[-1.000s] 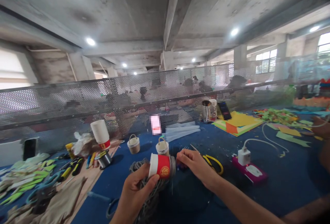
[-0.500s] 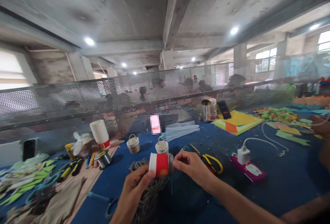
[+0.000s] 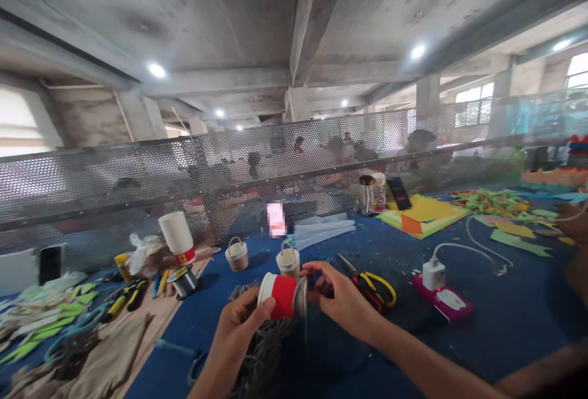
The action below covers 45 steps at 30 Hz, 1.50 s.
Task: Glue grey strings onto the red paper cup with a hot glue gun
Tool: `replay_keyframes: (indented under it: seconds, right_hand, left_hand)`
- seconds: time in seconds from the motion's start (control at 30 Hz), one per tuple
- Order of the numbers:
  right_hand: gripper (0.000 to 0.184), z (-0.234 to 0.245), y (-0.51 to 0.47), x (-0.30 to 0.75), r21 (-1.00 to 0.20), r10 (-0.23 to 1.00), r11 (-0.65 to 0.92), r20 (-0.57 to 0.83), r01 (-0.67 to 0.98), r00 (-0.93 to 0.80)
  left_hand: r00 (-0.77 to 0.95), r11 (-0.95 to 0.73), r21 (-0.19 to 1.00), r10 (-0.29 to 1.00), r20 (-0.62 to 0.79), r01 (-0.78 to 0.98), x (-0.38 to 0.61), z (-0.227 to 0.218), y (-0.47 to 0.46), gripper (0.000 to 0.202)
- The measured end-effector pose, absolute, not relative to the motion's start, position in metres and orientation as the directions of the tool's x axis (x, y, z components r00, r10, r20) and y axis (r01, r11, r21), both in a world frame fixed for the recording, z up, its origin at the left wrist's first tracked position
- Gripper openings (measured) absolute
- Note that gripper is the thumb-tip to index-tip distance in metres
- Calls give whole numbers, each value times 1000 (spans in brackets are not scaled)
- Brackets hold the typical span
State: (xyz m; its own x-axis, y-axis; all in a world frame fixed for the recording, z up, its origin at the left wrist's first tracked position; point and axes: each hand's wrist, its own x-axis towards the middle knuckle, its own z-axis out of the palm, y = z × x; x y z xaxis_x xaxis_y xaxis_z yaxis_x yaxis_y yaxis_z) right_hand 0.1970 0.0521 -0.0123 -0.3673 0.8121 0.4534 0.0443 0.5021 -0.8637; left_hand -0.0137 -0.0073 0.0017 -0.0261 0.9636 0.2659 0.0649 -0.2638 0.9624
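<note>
A red and white paper cup [image 3: 283, 296] lies sideways in my left hand [image 3: 239, 319], with the thumb and fingers closed around its white end. Grey cord [image 3: 300, 298] is wound round the cup's right end. My right hand [image 3: 340, 298] is at that end, its fingers curled in a pinch against the cord; the exact grip is partly hidden. Beneath the cup a loose heap of grey cord [image 3: 266, 356] spreads over the blue table. Just behind stand two small handled buckets, a tan and white one [image 3: 237, 257] and a whiter one [image 3: 288, 262].
Yellow-handled scissors [image 3: 381, 288] lie right of my right hand. Farther right is a purple power strip [image 3: 443, 298] with a charger. Stacked paper cups [image 3: 177, 235], a wire spool [image 3: 184, 282] and pliers [image 3: 133, 298] are at left. A perforated metal screen [image 3: 239, 172] runs behind.
The cup has shifted slightly left and its cord-wound end shows more clearly. My right hand has moved a little, its fingers now curled round behind the cup's end.
</note>
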Motion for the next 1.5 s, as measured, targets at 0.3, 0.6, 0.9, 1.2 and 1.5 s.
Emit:
replay_keyframes:
  seconds: [0.3, 0.6, 0.9, 1.2, 1.5]
  right_hand:
    - [7, -6, 53, 204, -834, 827, 535, 483, 136, -289]
    - [13, 4, 41, 214, -828, 705, 550, 391, 109, -592]
    - [17, -6, 64, 227, -496, 770, 630, 502, 598, -394]
    - [27, -21, 82, 245, -247, 847, 514, 302, 822, -438]
    - [38, -45, 91, 230, -142, 845, 495, 309, 857, -437]
  left_hand:
    - [-73, -324, 877, 925, 372, 354, -18, -2, -8, 34]
    - [-249, -324, 766, 814, 525, 555, -19, 0, -9, 29]
    - [-368, -285, 812, 781, 505, 509, -22, 1, -10, 38]
    - [-364, -277, 832, 800, 477, 480, -23, 0, -9, 38]
    - [-318, -307, 834, 819, 477, 458, -24, -3, -7, 38]
